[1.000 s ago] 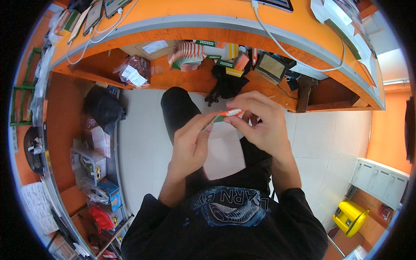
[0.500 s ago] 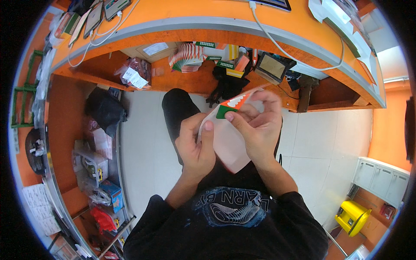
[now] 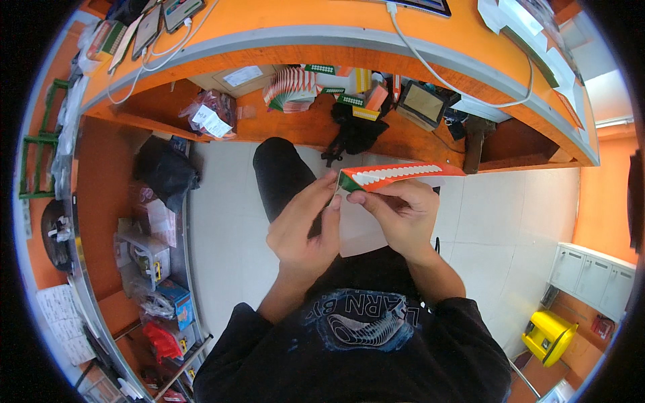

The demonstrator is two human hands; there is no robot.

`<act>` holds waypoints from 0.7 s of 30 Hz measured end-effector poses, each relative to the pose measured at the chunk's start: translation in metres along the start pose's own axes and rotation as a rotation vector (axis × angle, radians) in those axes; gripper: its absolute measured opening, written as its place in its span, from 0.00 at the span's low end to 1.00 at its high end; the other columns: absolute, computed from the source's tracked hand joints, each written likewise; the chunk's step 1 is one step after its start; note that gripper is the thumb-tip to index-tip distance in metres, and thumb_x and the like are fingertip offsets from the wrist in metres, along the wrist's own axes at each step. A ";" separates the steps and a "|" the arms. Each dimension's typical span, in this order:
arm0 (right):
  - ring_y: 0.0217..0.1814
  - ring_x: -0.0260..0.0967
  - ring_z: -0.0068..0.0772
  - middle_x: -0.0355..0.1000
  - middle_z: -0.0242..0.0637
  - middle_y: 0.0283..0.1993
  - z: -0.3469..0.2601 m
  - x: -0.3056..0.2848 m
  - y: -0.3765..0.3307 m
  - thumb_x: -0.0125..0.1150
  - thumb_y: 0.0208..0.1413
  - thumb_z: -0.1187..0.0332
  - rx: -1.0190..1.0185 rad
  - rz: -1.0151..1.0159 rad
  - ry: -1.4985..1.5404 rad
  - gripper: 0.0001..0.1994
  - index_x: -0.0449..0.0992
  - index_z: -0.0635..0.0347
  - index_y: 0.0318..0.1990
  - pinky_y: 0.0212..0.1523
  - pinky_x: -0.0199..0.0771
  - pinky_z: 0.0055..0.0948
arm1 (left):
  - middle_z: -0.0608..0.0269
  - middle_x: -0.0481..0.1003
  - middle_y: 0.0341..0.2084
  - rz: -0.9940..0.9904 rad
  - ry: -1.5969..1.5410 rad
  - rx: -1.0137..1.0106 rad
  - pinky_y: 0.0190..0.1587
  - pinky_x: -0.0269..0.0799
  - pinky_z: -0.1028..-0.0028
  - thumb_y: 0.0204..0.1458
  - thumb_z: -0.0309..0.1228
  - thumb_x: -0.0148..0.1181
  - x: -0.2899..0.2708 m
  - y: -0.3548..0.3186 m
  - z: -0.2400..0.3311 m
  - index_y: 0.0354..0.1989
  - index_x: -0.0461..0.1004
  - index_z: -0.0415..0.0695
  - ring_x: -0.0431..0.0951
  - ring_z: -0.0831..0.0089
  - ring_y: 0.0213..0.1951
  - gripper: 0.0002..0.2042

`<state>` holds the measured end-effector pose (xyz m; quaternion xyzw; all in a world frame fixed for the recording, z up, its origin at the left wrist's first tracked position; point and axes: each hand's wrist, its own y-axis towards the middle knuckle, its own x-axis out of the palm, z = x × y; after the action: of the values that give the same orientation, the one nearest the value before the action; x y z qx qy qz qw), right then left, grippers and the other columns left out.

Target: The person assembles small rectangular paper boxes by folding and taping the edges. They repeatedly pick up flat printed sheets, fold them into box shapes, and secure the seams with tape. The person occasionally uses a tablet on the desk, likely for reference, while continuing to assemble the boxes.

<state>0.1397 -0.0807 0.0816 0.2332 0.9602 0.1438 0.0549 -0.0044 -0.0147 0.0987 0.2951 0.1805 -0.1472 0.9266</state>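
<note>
Orange-and-green card (image 3: 410, 173) is in mid-air over the lap, on the near side of the shelf (image 3: 265, 127), between both hands. Left hand (image 3: 299, 232): thumb and fingers pinched on the card's left end, probably to steady the green corner. Right hand (image 3: 406, 211): clamped on the card just right of that corner, thumb on the near side; seems to carry most of the weight, since the orange strip's right end sticks out unsupported. Pale panel (image 3: 359, 232) hangs below, between the hands. Fanned card stack (image 3: 292, 87) sits on the shelf left of the black bag (image 3: 363, 131); the fan likely makes single cards easy to grab. White cable (image 3: 463, 94) droops off the tabletop (image 3: 302, 15), clear of both hands.
</note>
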 end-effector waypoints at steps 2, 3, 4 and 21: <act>0.39 0.80 0.27 0.82 0.41 0.39 -0.001 -0.002 0.001 0.70 0.50 0.81 0.048 -0.031 0.128 0.11 0.82 0.68 0.43 0.43 0.79 0.25 | 0.42 0.81 0.39 0.006 -0.080 0.029 0.52 0.77 0.66 0.53 0.16 0.61 -0.003 -0.003 -0.003 0.41 0.77 0.30 0.84 0.58 0.44 0.08; 0.39 0.80 0.27 0.82 0.41 0.39 -0.002 -0.002 -0.001 0.70 0.50 0.81 0.079 -0.033 0.183 0.11 0.82 0.68 0.42 0.44 0.79 0.25 | 0.42 0.81 0.39 0.006 -0.121 0.043 0.52 0.76 0.66 0.56 0.17 0.60 -0.005 -0.004 -0.005 0.43 0.76 0.29 0.83 0.60 0.45 0.08; 0.39 0.80 0.28 0.82 0.41 0.40 -0.002 -0.002 -0.002 0.70 0.50 0.81 0.109 -0.035 0.238 0.10 0.83 0.68 0.42 0.44 0.79 0.25 | 0.42 0.81 0.39 -0.005 -0.116 0.058 0.52 0.76 0.66 0.56 0.16 0.60 -0.006 -0.005 -0.005 0.43 0.76 0.29 0.83 0.60 0.45 0.08; 0.37 0.80 0.27 0.83 0.39 0.37 0.006 -0.012 -0.007 0.75 0.43 0.79 -0.141 0.013 0.014 0.10 0.85 0.65 0.36 0.39 0.77 0.25 | 0.52 0.79 0.42 -0.102 0.119 0.198 0.52 0.75 0.61 0.41 0.16 0.65 -0.007 0.006 0.014 0.34 0.79 0.35 0.78 0.51 0.50 0.10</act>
<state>0.1485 -0.0906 0.0742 0.2339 0.9465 0.2131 0.0637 -0.0046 -0.0178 0.1153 0.3837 0.2346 -0.1935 0.8719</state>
